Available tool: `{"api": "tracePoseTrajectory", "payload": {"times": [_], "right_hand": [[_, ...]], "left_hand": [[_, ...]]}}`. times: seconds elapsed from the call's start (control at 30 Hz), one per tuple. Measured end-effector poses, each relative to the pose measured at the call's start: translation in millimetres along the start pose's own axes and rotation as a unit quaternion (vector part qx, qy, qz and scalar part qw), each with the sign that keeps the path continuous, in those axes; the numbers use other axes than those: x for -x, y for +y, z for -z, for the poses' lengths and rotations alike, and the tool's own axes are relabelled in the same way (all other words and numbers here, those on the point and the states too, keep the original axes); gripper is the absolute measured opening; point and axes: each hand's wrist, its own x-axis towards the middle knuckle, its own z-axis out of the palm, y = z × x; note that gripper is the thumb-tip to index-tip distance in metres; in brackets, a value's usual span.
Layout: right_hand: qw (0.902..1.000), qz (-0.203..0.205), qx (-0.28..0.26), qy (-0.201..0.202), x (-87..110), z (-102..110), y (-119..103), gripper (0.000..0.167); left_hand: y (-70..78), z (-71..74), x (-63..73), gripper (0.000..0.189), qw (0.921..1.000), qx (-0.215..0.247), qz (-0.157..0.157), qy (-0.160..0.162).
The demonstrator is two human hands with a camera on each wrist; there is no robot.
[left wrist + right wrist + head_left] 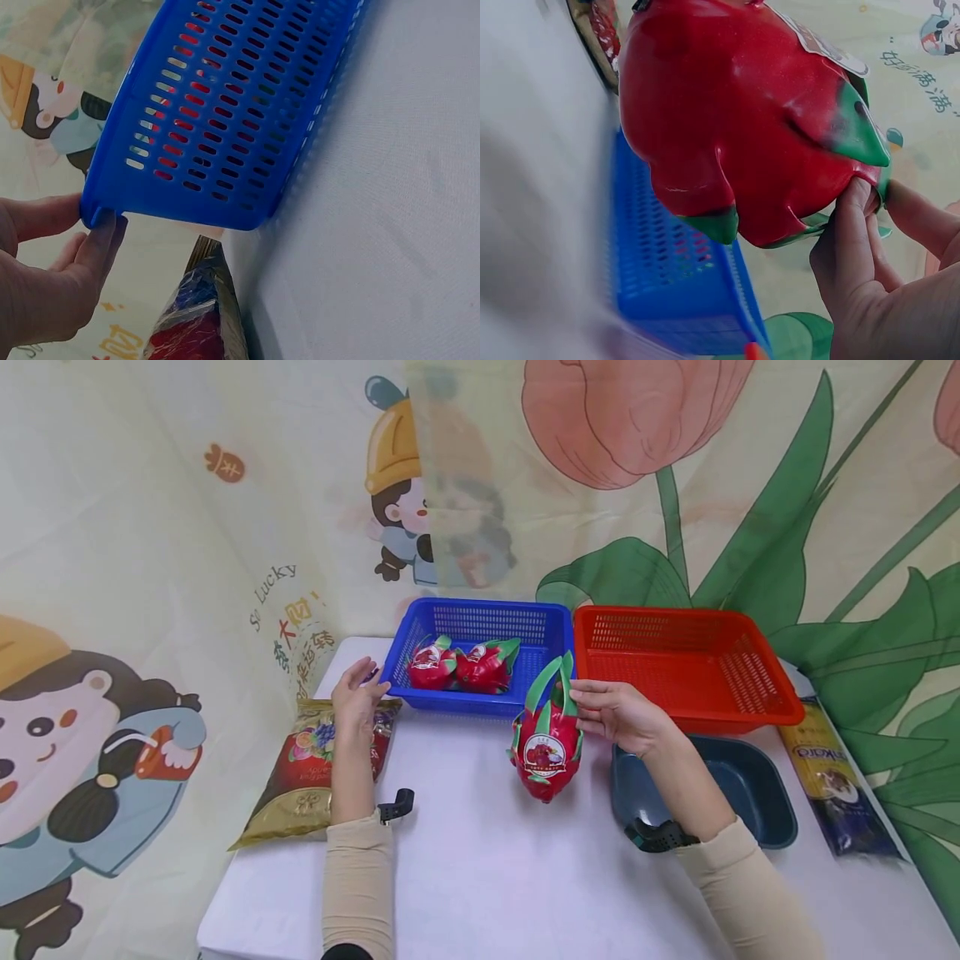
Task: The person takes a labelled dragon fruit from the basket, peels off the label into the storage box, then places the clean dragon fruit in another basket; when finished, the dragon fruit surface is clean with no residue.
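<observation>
My left hand [356,697] pinches the front left corner of a blue plastic basket [442,700]. In the left wrist view, thumb and fingers sit around its rim [97,214]. Two red dragon fruits with round labels, one [430,670] beside the other [483,672], lie inside at the left. With my right hand [618,714] I hold a third dragon fruit [546,756] by its green leaves, in front of the basket's right corner, tip downward. The right wrist view shows fingertips pinching the leafy end of this glossy fruit [720,97]. Its lower tip is outside that view.
A red basket [772,706] stands right of the blue one. Nearer lies a dark blue-grey tub [780,806], partly behind my right forearm. At the far right is a yellow and dark blue packet [836,781]. A red and gold candy bag [300,785] lies left, under my left forearm.
</observation>
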Motion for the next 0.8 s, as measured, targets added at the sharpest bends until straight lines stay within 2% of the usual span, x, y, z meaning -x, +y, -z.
{"api": "tracePoseTrajectory", "payload": {"times": [0.43,0.8], "right_hand": [[0.999,-0.024,0.036,0.009,8.1,-4,46,0.018],[0.9981,-0.054,0.027,0.01,2.7,-2,76,0.021]], "left_hand": [[2.7,-0.1,-0.4,0.065,0.9999,-0.014,-0.002,0.006],[-0.2,-0.5,-0.8,0.064,0.9998,-0.019,0.003,0.007]]}}
